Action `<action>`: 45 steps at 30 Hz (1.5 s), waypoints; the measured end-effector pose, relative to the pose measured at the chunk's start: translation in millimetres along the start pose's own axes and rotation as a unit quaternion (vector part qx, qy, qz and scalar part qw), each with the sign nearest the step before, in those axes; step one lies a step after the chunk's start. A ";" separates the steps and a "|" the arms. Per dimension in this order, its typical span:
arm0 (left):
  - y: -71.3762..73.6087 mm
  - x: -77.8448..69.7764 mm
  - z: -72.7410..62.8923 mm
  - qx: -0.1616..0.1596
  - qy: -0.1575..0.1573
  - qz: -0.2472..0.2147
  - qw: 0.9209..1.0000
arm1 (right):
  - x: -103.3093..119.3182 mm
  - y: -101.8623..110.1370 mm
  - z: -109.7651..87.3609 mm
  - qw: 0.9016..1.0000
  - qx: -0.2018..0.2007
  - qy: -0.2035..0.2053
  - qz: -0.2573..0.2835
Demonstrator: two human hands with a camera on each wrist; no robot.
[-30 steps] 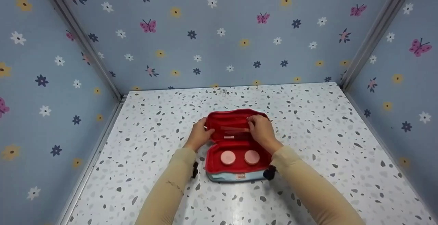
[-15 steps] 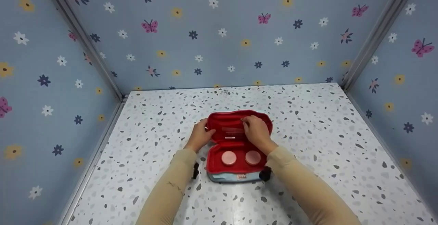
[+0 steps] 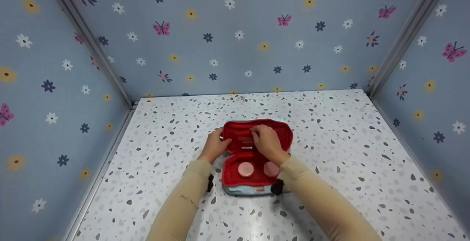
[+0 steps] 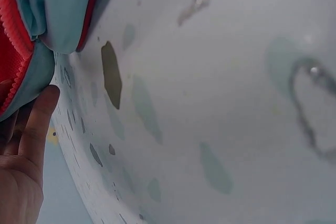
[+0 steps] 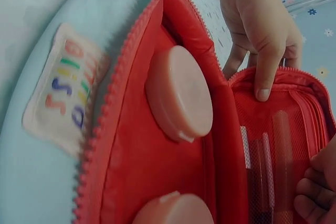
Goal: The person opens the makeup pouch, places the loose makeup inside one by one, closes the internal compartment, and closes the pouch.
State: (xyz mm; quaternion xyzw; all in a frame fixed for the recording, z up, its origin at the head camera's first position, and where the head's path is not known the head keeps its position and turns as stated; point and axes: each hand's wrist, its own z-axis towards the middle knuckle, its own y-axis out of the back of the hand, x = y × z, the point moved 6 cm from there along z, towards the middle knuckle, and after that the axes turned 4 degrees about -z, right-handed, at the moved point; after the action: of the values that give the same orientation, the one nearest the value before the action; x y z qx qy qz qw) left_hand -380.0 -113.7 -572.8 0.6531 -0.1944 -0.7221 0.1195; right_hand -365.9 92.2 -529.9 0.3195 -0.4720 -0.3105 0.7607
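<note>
An unzipped pencil case [image 3: 229, 176], red inside and light blue outside, lies spread on the table. My left hand [image 3: 214, 145] grips the left rim of its far half, the thumb inside and the fingers behind, as the right wrist view also shows. My right hand [image 3: 268, 142], fingers curled, pinches the small zipper pull [image 3: 251, 128] along the top of the mesh pocket [image 5: 294, 116]. Through the mesh show a clear ruler-like strip [image 5: 283, 156] and several slim stick-shaped items. Two round pink lidded containers [image 3: 246, 169] sit in the near half, the right one partly behind my wrist.
The white speckled table [image 3: 176, 131] spreads around the case. Flower-patterned blue panels [image 3: 235, 50] rise at the back and both sides, with metal posts [image 3: 389, 39] in the corners. A cloth label [image 5: 68, 87] with coloured letters is sewn on the case's front.
My right hand has slid leftward along the pocket's top with the zipper pull, uncovering the right end of the far half. My left hand keeps its grip on the rim.
</note>
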 end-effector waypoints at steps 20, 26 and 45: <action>0.8 0.8 2.3 0.011 -0.004 0.002 1.000 | 16.3 -12.2 6.4 0.999 0.035 -0.032 0.014; 1.5 0.4 1.9 0.013 0.003 -0.010 1.000 | 21.9 -17.3 8.6 0.998 0.048 -0.025 0.014; 2.3 1.9 2.4 0.029 -0.010 -0.023 0.999 | 50.0 -31.9 17.6 0.998 0.045 0.036 -0.004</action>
State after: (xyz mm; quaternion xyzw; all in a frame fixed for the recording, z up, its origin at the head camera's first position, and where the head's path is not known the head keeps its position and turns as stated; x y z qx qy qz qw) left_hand -382.8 -116.2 -573.4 0.6531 -0.2009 -0.7255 0.0819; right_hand -369.4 30.9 -522.6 0.3661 -0.4565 -0.2809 0.7607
